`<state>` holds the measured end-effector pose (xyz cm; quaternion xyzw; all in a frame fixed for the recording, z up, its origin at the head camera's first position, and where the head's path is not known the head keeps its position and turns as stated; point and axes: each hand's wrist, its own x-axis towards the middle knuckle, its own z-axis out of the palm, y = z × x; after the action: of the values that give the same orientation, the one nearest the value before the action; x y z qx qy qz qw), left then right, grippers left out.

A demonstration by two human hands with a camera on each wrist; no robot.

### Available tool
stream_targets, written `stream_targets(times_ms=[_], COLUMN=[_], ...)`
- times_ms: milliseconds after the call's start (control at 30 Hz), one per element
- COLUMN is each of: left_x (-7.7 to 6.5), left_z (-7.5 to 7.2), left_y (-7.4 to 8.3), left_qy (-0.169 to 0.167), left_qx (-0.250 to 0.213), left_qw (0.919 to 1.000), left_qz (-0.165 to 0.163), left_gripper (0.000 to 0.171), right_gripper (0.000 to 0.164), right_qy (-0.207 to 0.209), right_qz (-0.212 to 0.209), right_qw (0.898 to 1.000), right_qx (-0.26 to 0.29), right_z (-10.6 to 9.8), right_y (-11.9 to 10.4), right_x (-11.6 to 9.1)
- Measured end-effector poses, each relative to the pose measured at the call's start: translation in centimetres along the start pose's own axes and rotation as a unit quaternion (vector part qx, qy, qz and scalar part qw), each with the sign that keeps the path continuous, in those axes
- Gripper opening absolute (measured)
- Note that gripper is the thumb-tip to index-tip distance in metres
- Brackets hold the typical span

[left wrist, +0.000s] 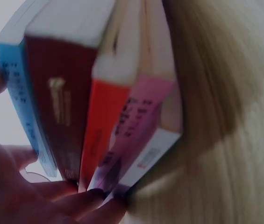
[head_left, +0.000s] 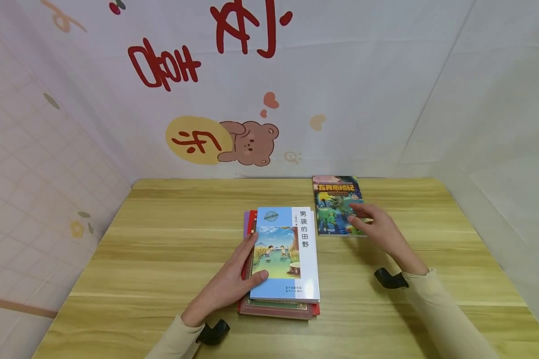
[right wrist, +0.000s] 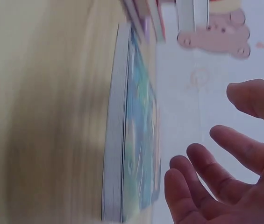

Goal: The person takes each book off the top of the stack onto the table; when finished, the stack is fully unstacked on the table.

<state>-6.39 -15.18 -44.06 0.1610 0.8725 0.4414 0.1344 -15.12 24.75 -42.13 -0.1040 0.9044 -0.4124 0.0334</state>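
My left hand (head_left: 226,281) rests against the left side of a stack of books, its thumb on the cover of the blue-and-white top book (head_left: 310,269). In the left wrist view its fingers touch the spines: a blue one (left wrist: 19,88), a thick maroon one (left wrist: 59,102), a red one (left wrist: 101,116) and a purple one (left wrist: 134,119), with a white part (left wrist: 150,154) at the bottom. A book with green dinosaurs on its cover (head_left: 334,217) lies flat behind and right of the stack. My right hand (head_left: 379,229) hovers over its right side, fingers spread and apart from it in the right wrist view.
The wood-grain table (head_left: 170,239) carries the stack near its middle. A white cloth backdrop (head_left: 355,65) with red characters and a printed bear (head_left: 251,142) hangs along the table's back edge, and cloth flanks both sides. A black wrist mount (head_left: 391,279) sticks out from each sleeve.
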Motion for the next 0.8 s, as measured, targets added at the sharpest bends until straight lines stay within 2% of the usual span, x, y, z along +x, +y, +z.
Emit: stream_targets(times_ms=[200, 400, 633, 800], left_x=[0.1, 0.1, -0.3, -0.4], left_z=[-1.1, -1.7, -2.0, -1.9], left_y=[-0.6, -1.1, -1.4, -1.9], left_qy=[-0.018, -0.032, -0.048, -0.058], left_qx=[0.010, -0.009, -0.046, -0.056], left_qw=[0.9992, 0.9967, 0.9959, 0.9953], left_qz=[0.033, 0.073, 0.062, 0.055], left_gripper=[0.082, 0.073, 0.075, 0.077], right_gripper=[0.053, 0.051, 0.056, 0.061], right_qy=[-0.016, -0.033, -0.044, -0.059], right_qz=[-0.013, -0.024, -0.040, -0.040], right_qw=[0.999, 0.997, 0.995, 0.993], right_qx=[0.045, 0.060, 0.084, 0.094], right_z=[1.3, 2.3, 4.0, 5.3], right_y=[-1.5, -2.4, -3.3, -4.0], right_x=[-1.0, -1.9, -2.6, -3.1])
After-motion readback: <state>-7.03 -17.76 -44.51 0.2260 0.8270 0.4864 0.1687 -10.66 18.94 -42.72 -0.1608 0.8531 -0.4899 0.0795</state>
